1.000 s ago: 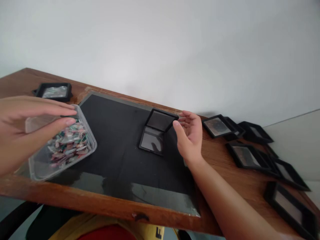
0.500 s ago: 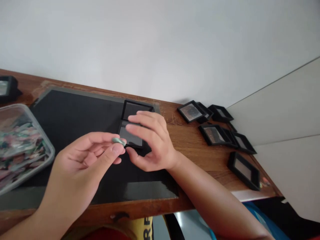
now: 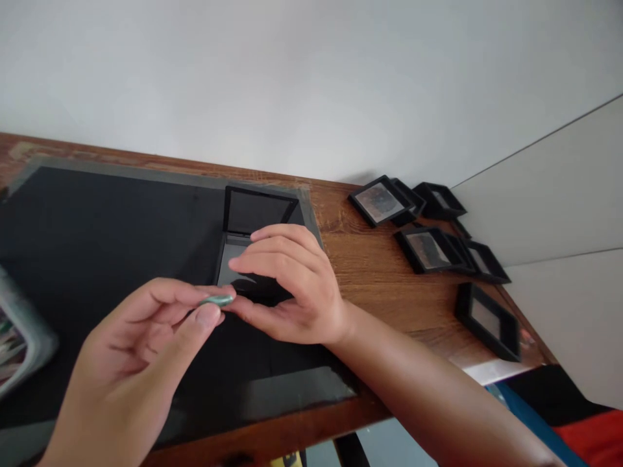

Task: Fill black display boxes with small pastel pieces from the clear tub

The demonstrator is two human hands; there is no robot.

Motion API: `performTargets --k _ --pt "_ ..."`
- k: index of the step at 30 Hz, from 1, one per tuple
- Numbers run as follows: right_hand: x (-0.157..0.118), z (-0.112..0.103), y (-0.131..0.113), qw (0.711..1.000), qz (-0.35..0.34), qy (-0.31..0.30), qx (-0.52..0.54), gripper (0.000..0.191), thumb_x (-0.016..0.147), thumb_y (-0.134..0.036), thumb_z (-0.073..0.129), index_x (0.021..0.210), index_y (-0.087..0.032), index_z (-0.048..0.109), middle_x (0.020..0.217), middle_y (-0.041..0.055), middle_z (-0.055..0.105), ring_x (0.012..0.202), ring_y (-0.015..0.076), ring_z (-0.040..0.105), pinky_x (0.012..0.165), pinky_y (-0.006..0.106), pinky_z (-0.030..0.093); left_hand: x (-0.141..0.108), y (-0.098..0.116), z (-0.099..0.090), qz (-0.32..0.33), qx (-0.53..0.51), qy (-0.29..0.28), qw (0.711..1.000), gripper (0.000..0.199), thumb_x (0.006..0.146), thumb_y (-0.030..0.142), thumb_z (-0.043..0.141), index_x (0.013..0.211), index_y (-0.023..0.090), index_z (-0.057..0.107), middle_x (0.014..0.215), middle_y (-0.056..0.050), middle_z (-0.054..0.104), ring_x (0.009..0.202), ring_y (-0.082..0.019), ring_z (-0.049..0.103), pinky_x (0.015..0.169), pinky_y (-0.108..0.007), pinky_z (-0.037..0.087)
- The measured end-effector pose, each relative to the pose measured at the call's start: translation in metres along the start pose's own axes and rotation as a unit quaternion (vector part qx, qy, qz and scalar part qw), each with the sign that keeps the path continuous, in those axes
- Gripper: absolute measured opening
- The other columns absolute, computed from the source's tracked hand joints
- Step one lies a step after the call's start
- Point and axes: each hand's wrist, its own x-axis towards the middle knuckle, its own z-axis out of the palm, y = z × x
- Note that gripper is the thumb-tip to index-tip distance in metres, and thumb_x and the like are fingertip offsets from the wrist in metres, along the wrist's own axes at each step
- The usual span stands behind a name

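A small, flat, pale green stone-like piece (image 3: pixel 217 300) is pinched between the thumb and fingers of my left hand (image 3: pixel 141 350). Close beside it, my right hand (image 3: pixel 296 285) has its fingers apart and curved, with the thumb tip near the green piece; whether they touch I cannot tell. Behind my right hand lies an opened black display frame (image 3: pixel 261 212) with clear film in its two halves. Its lid leans up at the back, and my fingers hide much of the lower half. Both hands are above a black mat (image 3: pixel 121 220).
To the left stands a clear plastic tub (image 3: pixel 29 324) of small coloured pieces, cut off by the view. Several black frames lie on the wooden table (image 3: pixel 360 279) at the right, including one nearest me (image 3: pixel 487 321). A white wall (image 3: pixel 292 84) rises behind.
The view has turned to the right, so the tub slides partly out at the left. My left hand still pinches the green piece, now turned flatter. My right thumb has come nearer to it.
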Motion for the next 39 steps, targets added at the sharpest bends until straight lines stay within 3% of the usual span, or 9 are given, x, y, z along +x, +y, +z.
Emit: performTargets --k 4,9,12,19,23,28,31,34,39 --pt "0.001 0.002 -0.001 0.999 0.018 0.03 0.021 0.013 0.088 -0.026 0.082 0.098 -0.023 0.073 0.085 -0.0003 0.08 0.087 0.0168 0.076 0.089 0.034 0.06 0.002 0.0 0.005 0.046 0.021 0.006 0.999 0.015 0.087 0.042 0.083 0.086 0.029 0.074 0.111 0.004 0.077 0.099 -0.012 0.075 0.085 -0.014 0.062" --pt "0.003 -0.002 -0.003 0.998 0.048 0.026 0.03 0.009 0.088 -0.023 0.081 0.086 -0.026 0.072 0.073 -0.0052 0.079 0.079 0.0152 0.076 0.083 0.033 0.061 0.005 0.001 0.006 0.031 0.036 -0.031 0.998 0.018 0.088 0.046 0.081 0.087 0.029 0.075 0.082 0.004 0.065 0.065 -0.006 0.058 0.061 -0.009 0.053" --pt "0.002 -0.002 -0.006 0.999 0.026 0.022 0.021 0.007 0.089 -0.027 0.079 0.095 -0.025 0.076 0.077 -0.0035 0.081 0.083 0.0161 0.077 0.084 0.033 0.061 0.004 -0.003 0.0 0.002 0.04 -0.035 0.999 0.02 0.089 0.048 0.08 0.091 0.029 0.074 0.078 0.003 0.061 0.063 -0.006 0.051 0.056 -0.009 0.048" --pt "-0.004 0.001 -0.013 0.999 0.024 -0.038 -0.021 0.034 0.096 -0.033 0.07 0.129 -0.025 0.074 0.084 -0.0025 0.082 0.077 0.0142 0.076 0.097 0.036 0.057 0.005 -0.006 -0.006 -0.032 0.073 -0.058 0.995 0.034 0.088 0.059 0.076 0.087 0.025 0.072 0.066 0.002 0.057 0.057 -0.009 0.048 0.047 -0.014 0.044" --pt "-0.004 0.001 -0.013 0.998 0.026 -0.051 -0.031 0.031 0.097 -0.037 0.07 0.124 -0.022 0.075 0.077 -0.0037 0.08 0.07 0.0132 0.073 0.097 0.035 0.055 0.008 0.001 0.0 -0.018 0.081 -0.077 0.994 0.04 0.087 0.062 0.076 0.077 0.023 0.07 0.06 0.001 0.058 0.052 -0.009 0.05 0.045 -0.015 0.044" --pt "-0.002 -0.002 -0.01 0.998 0.014 -0.058 -0.037 0.027 0.098 -0.037 0.071 0.119 -0.021 0.076 0.076 -0.0029 0.08 0.066 0.0122 0.07 0.091 0.034 0.053 0.013 0.006 0.004 -0.016 0.098 -0.115 0.988 0.039 0.09 0.061 0.071 0.081 0.023 0.072 0.074 -0.003 0.07 0.061 -0.013 0.063 0.055 -0.019 0.057" --pt "-0.001 -0.003 -0.006 0.994 0.076 -0.072 -0.013 0.031 0.098 -0.043 0.07 0.118 -0.02 0.076 0.074 -0.0017 0.079 0.063 0.0121 0.068 0.081 0.032 0.051 0.01 0.004 0.01 -0.03 0.081 -0.093 0.992 0.043 0.087 0.059 0.072 0.111 0.024 0.072 0.097 -0.009 0.077 0.07 -0.018 0.07 0.053 -0.024 0.06" --pt "0.0 -0.002 -0.001 0.973 0.206 -0.102 0.01 0.037 0.097 -0.047 0.071 0.121 -0.019 0.075 0.073 -0.003 0.077 0.059 0.01 0.063 0.067 0.027 0.046 -0.005 0.0 0.016 -0.013 0.086 -0.056 0.995 0.066 0.081 0.047 0.08 0.139 0.027 0.058 0.122 -0.014 0.074 0.076 -0.021 0.073 0.049 -0.026 0.057" --pt "0.003 0.001 0.005 0.925 0.311 -0.213 -0.038 0.036 0.094 -0.042 0.076 0.122 -0.021 0.077 0.072 -0.0035 0.073 0.061 0.0103 0.059 0.061 0.025 0.037 -0.039 0.003 0.005 0.087 0.188 -0.067 0.976 0.059 0.074 0.031 0.087 0.13 0.031 0.07 0.116 -0.009 0.077 0.08 -0.022 0.073 0.056 -0.025 0.058"
